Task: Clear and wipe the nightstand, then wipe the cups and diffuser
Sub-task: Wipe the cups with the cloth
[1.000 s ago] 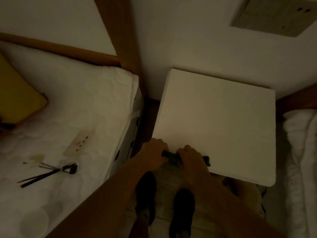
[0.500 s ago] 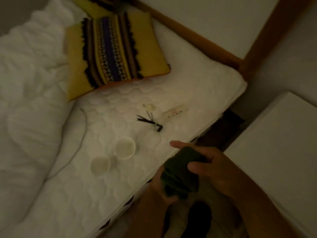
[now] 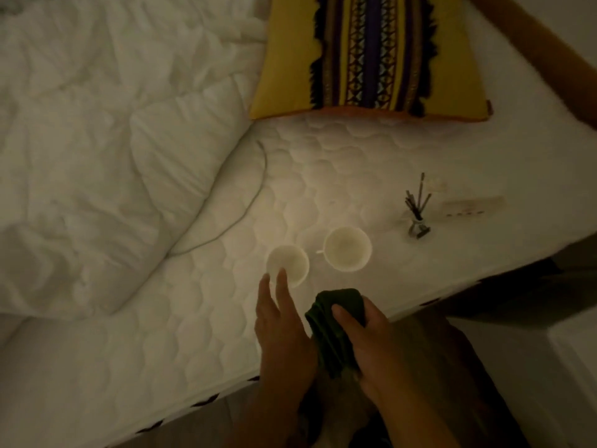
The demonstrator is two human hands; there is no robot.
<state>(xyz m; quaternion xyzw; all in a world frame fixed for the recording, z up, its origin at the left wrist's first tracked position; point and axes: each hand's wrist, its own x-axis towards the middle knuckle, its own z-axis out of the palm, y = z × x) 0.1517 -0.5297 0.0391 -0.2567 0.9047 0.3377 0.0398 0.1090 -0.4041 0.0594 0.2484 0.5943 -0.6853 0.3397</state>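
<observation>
Two white cups stand on the white mattress [image 3: 200, 318]: the left cup [image 3: 288, 264] and the right cup [image 3: 347, 248], both upright with nothing in them. My left hand [image 3: 280, 321] reaches out flat, fingers apart, its fingertips touching the near rim of the left cup. My right hand [image 3: 371, 344] grips a bunched dark green cloth [image 3: 336, 321] just beside it. The reed diffuser [image 3: 417, 215], a small glass bottle with dark sticks, stands further right on the mattress. A white corner of the nightstand [image 3: 578, 357] shows at the right edge.
A yellow striped cushion [image 3: 368, 56] lies at the top. A rumpled white duvet [image 3: 97, 150] fills the left. A thin cable [image 3: 255, 192] runs across the mattress. A white power strip [image 3: 473, 206] lies right of the diffuser. The wooden bed frame [image 3: 542, 50] runs along the top right.
The view swung from the nightstand to the bed. My left hand let go of the cloth and stretched out to the left cup; my right hand still grips the cloth.
</observation>
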